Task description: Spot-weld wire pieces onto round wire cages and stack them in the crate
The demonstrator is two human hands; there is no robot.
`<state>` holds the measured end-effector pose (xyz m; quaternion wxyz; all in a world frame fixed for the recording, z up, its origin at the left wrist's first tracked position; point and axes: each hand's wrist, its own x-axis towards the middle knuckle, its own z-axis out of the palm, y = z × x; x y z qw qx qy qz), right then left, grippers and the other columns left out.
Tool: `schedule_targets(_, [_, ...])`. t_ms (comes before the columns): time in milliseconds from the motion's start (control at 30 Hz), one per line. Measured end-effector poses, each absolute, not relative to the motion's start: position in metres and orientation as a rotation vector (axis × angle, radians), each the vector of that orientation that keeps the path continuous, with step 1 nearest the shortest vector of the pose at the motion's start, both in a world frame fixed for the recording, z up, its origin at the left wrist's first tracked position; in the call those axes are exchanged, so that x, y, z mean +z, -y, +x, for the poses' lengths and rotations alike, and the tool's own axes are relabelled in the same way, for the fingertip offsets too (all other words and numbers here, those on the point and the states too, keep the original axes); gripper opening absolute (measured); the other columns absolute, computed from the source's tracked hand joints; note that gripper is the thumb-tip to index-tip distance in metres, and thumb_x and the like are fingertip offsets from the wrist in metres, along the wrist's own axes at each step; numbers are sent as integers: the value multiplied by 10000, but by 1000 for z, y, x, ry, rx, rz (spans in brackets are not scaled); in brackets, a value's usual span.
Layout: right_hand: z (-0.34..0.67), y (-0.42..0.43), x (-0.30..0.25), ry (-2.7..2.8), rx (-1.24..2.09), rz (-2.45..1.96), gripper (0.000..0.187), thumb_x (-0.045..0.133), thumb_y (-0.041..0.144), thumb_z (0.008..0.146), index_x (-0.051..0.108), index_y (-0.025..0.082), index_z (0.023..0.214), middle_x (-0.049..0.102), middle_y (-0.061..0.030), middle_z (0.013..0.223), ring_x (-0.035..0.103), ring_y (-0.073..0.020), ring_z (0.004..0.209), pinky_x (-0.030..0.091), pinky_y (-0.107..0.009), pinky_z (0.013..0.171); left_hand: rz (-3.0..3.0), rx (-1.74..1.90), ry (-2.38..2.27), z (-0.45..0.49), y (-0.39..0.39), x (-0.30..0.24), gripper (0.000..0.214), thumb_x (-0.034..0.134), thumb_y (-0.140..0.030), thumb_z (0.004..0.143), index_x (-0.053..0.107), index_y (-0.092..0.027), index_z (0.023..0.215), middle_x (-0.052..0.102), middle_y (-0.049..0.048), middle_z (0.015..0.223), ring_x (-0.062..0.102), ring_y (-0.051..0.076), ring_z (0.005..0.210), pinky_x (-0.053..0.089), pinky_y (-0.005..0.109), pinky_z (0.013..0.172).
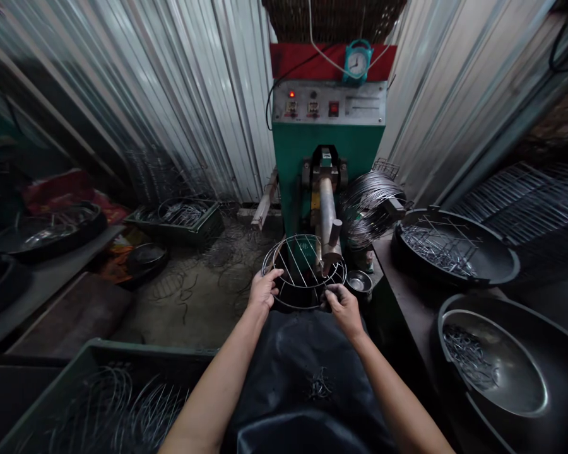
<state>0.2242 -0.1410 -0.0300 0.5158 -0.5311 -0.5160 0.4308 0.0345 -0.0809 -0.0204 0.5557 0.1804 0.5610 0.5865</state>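
Note:
A round wire rack (299,260) with parallel cross wires and a double rim is held out in front of the welding machine's arm. My left hand (264,290) grips its left edge, with the thumb over the rim. At the near right edge my right hand (343,305) is closed in a pinch by the rim; what lies between its fingertips is too small to make out. The tip of the machine's metal arm (328,214) comes down at the rack's right side, just beyond my right fingers. Small bent wire pieces (320,384) lie on the dark apron (279,372) over my lap.
The green machine (288,151) has a control panel (360,110) and a clock (358,62). A wire coil (372,195) hangs at right. Wide pans (511,268) of metal pieces and a steel bowl (515,353) stand right. Green crates (165,347) with wire parts stand left.

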Motion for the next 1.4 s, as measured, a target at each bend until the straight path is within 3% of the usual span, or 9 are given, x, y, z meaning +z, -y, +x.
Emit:
schedule_targets(300, [223,135,-30,1278,903,-1300,261,545,443,757,565,184,771,610,1,570,582,-140,490,451,-230,475,406,1376,-1301,37,72,-22,392,739,-213,369,474,-164,654,376,-94,501,232,12,384,114,158,357])
schedule_targets(1000, [227,131,-22,1370,832,-1342,223,499,360,792,593,169,856,651,-21,643,616,-155,544,482,-251,535,348,1360,-1360,44,67,-18,306,733,-161,455,462,-155,597,325,-98,443,224,17,361,113,164,346])
schedule_targets(1067, [232,141,-23,1438,713,-1356,248,508,346,800,603,166,942,677,-46,750,637,-170,655,498,-272,624,359,1335,-1361,40,68,-19,334,768,-198,458,480,-148,620,353,-88,474,257,19,366,143,163,346])
schedule_targets(1167, [247,167,-39,1611,553,-1422,235,509,299,819,603,175,994,673,-72,917,630,-184,824,481,-292,751,355,1260,-1328,28,70,-24,390,765,-387,536,532,-147,736,449,-47,567,399,51,413,283,170,374])
schedule_targets(1267, [263,200,-69,1955,667,-1630,173,501,205,817,624,169,933,669,-74,916,617,-183,860,454,-275,774,293,1233,-1293,13,79,-40,460,628,-552,661,541,-165,894,531,2,693,538,106,541,414,218,472])
schedule_targets(1400, [264,232,-101,2407,838,-1874,177,531,199,812,641,160,946,666,-88,941,599,-196,894,423,-257,771,278,1312,-1391,5,115,-83,419,554,-534,720,516,-173,930,519,-3,716,515,91,540,412,215,505])
